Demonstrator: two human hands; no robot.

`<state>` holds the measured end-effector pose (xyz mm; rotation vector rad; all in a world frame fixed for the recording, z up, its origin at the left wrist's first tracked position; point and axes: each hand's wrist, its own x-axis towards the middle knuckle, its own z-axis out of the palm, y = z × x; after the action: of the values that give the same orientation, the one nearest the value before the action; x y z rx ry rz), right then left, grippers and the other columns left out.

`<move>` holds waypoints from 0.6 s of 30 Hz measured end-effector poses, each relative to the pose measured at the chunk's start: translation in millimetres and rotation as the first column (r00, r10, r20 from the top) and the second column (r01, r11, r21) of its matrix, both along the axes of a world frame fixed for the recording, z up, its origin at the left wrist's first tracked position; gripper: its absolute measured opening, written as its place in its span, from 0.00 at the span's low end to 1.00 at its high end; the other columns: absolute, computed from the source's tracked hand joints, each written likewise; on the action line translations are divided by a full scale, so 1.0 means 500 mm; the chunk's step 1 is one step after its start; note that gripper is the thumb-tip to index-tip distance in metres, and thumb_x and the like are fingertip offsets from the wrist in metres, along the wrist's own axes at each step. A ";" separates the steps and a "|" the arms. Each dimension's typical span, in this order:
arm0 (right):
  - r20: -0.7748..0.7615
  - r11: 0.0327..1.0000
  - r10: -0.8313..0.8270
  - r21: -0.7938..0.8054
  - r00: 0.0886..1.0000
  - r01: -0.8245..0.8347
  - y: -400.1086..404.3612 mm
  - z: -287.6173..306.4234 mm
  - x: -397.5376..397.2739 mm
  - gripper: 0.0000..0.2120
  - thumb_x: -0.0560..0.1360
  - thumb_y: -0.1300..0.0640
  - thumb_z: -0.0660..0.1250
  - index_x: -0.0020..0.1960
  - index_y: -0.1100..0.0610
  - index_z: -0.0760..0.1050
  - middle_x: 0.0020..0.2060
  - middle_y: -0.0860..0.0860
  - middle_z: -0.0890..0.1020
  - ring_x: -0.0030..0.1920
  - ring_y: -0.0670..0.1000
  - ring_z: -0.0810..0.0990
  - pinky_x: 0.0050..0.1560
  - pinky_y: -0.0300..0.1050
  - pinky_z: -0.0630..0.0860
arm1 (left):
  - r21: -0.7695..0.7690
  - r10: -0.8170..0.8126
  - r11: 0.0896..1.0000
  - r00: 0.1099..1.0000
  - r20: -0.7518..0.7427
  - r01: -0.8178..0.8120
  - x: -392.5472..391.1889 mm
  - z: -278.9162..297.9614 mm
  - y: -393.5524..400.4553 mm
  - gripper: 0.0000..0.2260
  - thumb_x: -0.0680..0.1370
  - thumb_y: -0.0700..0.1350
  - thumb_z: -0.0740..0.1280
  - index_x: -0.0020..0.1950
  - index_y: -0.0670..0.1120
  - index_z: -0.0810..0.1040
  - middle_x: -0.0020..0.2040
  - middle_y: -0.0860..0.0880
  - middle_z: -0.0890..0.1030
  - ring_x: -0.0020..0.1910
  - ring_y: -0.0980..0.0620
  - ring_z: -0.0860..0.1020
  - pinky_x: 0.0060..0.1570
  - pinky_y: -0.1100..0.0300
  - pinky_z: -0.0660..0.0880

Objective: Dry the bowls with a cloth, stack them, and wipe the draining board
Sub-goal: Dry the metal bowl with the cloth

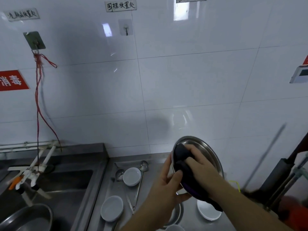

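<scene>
My left hand (168, 182) grips the near rim of a steel bowl (210, 154), which is tilted up above the draining board (150, 164). Inside the bowl my right hand (198, 162) presses a dark cloth (181, 154), fingers curled over it; the cloth's tail hangs below the bowl. On the board lie white bowls: one at the back (132, 176), one at the front left (112, 208), one at the right (209, 212) partly under the cloth, and another's rim at the bottom edge (175, 228).
Two steel ladles (143, 165) lie beside the back white bowl. A sink (70, 180) with white taps (31, 172) is at the left, with a steel basin (30, 217) in it. Dark equipment and a thin rod (265, 157) stand at the right. The tiled wall is close behind.
</scene>
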<state>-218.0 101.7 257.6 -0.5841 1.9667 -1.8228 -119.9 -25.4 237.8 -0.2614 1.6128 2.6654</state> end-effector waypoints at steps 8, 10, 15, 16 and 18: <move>-0.796 0.846 -0.003 0.321 0.605 0.426 -0.013 0.033 -0.068 0.17 0.82 0.59 0.63 0.69 0.49 0.71 0.59 0.46 0.78 0.55 0.49 0.79 0.59 0.44 0.77 | 0.070 0.120 0.990 0.993 0.013 -0.121 -0.005 0.003 0.013 0.23 0.79 0.46 0.73 0.68 0.70 0.77 0.60 0.47 0.87 0.61 0.38 0.85 0.52 0.41 0.84; -0.804 0.791 0.080 0.411 0.590 0.454 -0.010 0.050 -0.083 0.18 0.83 0.58 0.61 0.72 0.49 0.70 0.65 0.49 0.77 0.59 0.53 0.78 0.60 0.49 0.78 | 0.036 0.181 0.983 0.983 -0.015 -0.180 -0.010 0.015 0.008 0.23 0.81 0.44 0.72 0.70 0.68 0.76 0.59 0.47 0.88 0.60 0.40 0.86 0.51 0.42 0.85; -0.649 0.573 0.160 0.675 0.744 0.465 -0.031 0.062 -0.060 0.19 0.81 0.55 0.61 0.72 0.49 0.65 0.67 0.54 0.74 0.63 0.60 0.75 0.57 0.55 0.77 | -0.118 0.192 0.971 0.971 -0.141 -0.209 -0.013 0.042 -0.006 0.24 0.83 0.42 0.69 0.70 0.71 0.75 0.60 0.45 0.86 0.62 0.43 0.85 0.51 0.45 0.85; -0.585 0.557 0.109 0.705 0.803 0.438 -0.037 0.062 -0.053 0.19 0.82 0.54 0.60 0.71 0.51 0.64 0.66 0.56 0.73 0.62 0.62 0.76 0.57 0.56 0.76 | -0.141 0.194 0.966 0.968 -0.156 -0.217 -0.012 0.043 -0.006 0.25 0.82 0.42 0.69 0.69 0.72 0.76 0.61 0.45 0.86 0.62 0.44 0.85 0.51 0.46 0.85; -0.373 0.619 -0.012 0.726 0.928 0.300 -0.045 0.062 -0.045 0.17 0.82 0.54 0.59 0.69 0.54 0.64 0.63 0.58 0.75 0.60 0.62 0.79 0.59 0.56 0.77 | -0.180 0.185 0.959 0.963 -0.195 -0.221 -0.012 0.037 -0.006 0.27 0.80 0.41 0.69 0.69 0.72 0.76 0.63 0.46 0.86 0.63 0.46 0.84 0.52 0.47 0.85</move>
<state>-240.7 79.1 288.8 -0.4400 2.8307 -0.7664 -125.7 -28.3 256.2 -0.2093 2.0175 2.7424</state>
